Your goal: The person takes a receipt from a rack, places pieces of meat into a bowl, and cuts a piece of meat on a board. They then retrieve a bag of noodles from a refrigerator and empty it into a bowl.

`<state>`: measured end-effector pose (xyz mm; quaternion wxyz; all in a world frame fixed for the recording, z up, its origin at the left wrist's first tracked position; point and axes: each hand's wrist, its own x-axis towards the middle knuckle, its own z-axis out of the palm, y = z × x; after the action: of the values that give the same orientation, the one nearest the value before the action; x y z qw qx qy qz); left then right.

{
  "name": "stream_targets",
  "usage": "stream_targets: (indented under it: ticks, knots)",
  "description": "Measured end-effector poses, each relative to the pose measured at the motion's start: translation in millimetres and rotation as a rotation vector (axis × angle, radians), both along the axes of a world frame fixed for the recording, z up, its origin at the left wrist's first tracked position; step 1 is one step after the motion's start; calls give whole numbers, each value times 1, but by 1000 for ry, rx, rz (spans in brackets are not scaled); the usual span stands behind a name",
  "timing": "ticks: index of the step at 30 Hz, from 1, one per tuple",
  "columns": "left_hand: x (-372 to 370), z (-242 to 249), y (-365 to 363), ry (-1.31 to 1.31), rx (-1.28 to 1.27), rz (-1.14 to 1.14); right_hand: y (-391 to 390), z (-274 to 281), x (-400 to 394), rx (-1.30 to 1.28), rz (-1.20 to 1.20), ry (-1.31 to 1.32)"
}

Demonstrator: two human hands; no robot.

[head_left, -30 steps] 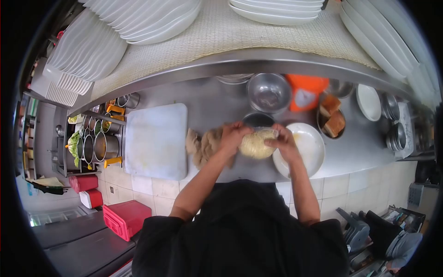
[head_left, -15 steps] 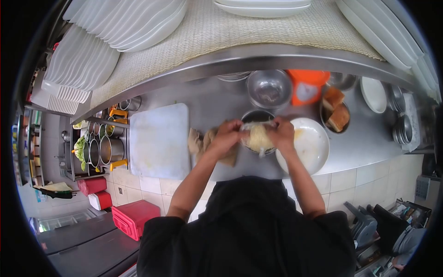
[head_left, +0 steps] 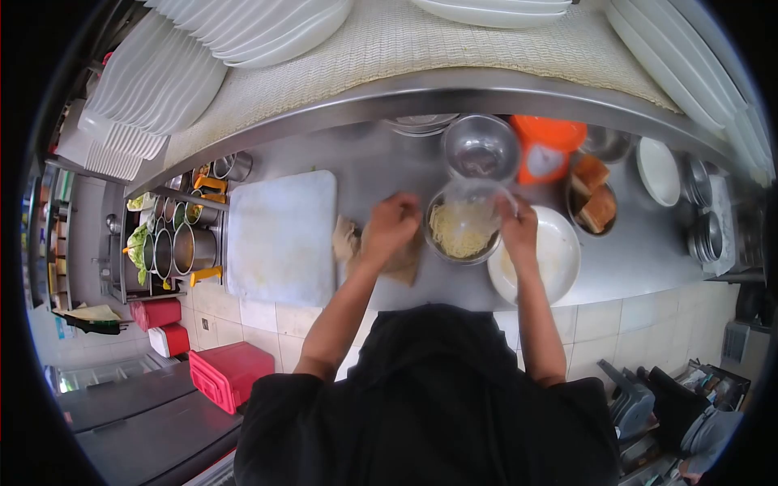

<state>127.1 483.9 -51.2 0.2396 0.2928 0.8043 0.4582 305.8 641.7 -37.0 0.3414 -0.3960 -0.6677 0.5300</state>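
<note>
Pale yellow noodles (head_left: 460,236) lie in a round metal bowl (head_left: 438,248) on the steel counter. From my right hand (head_left: 519,223), closed on its edge, a clear plastic bag (head_left: 476,201) hangs over the far side of that bowl. Left of the bowl is my left hand (head_left: 395,223), its fingers curled together; whether anything is between them is too small to tell. Beneath and beside the left hand lies a brown cloth (head_left: 397,263). Under my right wrist sits a white plate (head_left: 555,259) with yellowish traces on it.
A white cutting board (head_left: 282,239) lies at the left. Behind the noodles stand an empty metal bowl (head_left: 481,150) and an orange scale (head_left: 547,146). Bread pieces (head_left: 597,209) fill another bowl at the right. A steel shelf edge (head_left: 454,81) with stacked plates overhangs the counter.
The noodles, held in the bag between both hands before, now lie in the bowl. My left hand has let go of the bag and moved left; my right hand has lifted the bag's edge.
</note>
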Motion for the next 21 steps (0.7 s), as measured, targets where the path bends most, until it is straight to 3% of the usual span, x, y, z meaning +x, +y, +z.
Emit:
stream_targets:
  ticks: [2, 5, 11, 14, 17, 21]
  knots:
    - [8, -13, 1, 289, -60, -30, -3, 11, 1, -248, -67, 121]
    - [18, -10, 8, 330, -82, -46, 1, 20, 11, -368, -145, 171]
    - [25, -12, 16, 436, -101, 6, 2, 22, 40, -379, -212, 269]
    - [22, -2, 17, 367, -115, 5, -3, 36, 55, -354, -275, 215]
    - [5, 9, 20, -410, -148, -20, -6, 41, 62, -381, -285, 272]
    - [-10, -15, 11, -704, -2, 32, -11, 45, 66, -372, -246, 323]
